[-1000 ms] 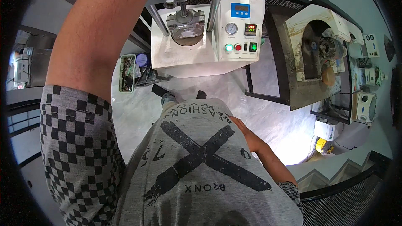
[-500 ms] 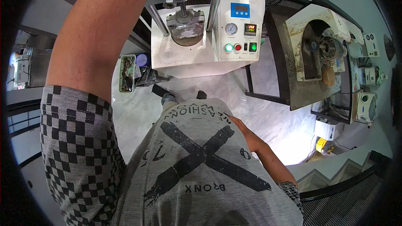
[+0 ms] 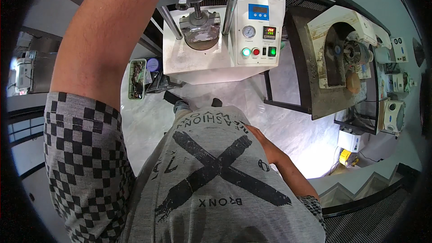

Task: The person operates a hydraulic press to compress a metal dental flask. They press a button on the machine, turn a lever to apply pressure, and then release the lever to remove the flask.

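A metal block (image 3: 200, 29) stands between posts (image 3: 228, 15) of a white press (image 3: 193, 65).

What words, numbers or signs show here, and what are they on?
Wording and numbers aren't copied; only their places:
Grey shirt: dark lettering, partly readable, around a large black cross.
White machine: red and green digits on a small black display.
Blue panel: markings too blurred to read.
Round gauge: dial marks too small to read.
Red button: label beneath, too small.

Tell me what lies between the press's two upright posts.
In the head view, a metal block stands between the left post and the right post, beneath the central screw.
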### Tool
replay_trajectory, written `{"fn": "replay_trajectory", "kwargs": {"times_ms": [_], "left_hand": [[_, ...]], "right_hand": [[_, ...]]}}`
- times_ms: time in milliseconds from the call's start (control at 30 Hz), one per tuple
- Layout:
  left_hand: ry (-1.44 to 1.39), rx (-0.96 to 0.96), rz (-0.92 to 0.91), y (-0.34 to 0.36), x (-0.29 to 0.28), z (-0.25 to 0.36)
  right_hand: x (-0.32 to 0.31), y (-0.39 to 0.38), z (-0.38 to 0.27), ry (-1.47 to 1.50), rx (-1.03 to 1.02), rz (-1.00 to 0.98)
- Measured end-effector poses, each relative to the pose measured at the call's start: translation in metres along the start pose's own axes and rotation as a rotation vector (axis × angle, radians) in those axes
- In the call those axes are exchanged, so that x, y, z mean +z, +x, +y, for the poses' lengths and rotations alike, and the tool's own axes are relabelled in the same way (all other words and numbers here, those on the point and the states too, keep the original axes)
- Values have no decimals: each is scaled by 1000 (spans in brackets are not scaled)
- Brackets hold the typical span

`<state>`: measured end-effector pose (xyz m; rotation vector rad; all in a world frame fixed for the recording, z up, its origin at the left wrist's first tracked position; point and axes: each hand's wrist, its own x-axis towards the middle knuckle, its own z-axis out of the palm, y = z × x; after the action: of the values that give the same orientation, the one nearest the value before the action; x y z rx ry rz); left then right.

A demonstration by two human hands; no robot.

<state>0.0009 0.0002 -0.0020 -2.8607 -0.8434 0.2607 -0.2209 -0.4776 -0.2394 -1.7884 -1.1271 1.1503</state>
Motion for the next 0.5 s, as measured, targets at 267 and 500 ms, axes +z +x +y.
{"fn": "replay_trajectory", "kwargs": {"times_ms": [267,500], "left_hand": [[-7,-34,-29,-2,-3,2],[-33,-21,-35,-5,-4,1]], "right_hand": [[0,0,0,10,78,-24],[-1,0,1,-6,20,-12]]}}
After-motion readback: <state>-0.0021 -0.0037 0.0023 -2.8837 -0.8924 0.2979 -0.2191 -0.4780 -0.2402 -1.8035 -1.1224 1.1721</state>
